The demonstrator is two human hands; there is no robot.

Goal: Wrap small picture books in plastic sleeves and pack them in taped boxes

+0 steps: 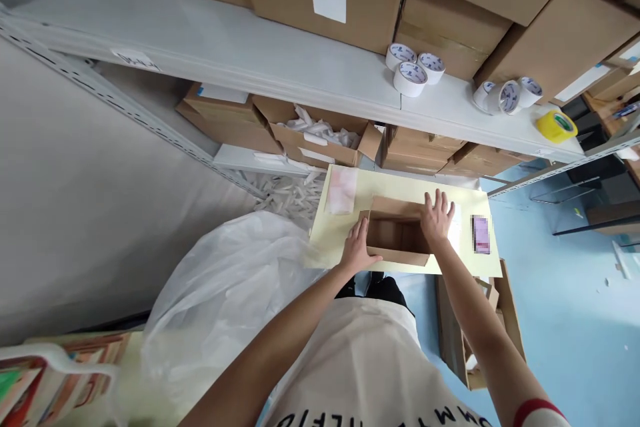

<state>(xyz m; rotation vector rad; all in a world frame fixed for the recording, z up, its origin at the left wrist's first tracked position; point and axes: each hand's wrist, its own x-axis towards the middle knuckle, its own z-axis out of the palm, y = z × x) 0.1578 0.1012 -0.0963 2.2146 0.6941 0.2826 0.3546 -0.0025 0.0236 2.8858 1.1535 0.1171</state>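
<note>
An open cardboard box [399, 256] with its top flaps spread sits on a small pale yellow table [326, 248] in front of me. I see no contents in the part of its inside that shows. My left hand [358, 248] grips the left end, its thumb stretched along the near flap. At the right end, my right hand [438, 219] rests over the box edge with fingers spread. A white sheet [455, 229] lies partly hidden behind that hand. Left of the box is a pinkish-white packet [342, 190]; a blurred purple rectangular item [481, 234] lies at the right.
Grey shelving [250, 47] stands ahead, carrying cardboard cartons, white tape rolls [410, 79] and a yellow tape roll [557, 126]. A lower open carton [320, 140] holds white pieces. A large translucent plastic bag [225, 300] bulges at left. Another carton [511, 307] stands below the table's right side.
</note>
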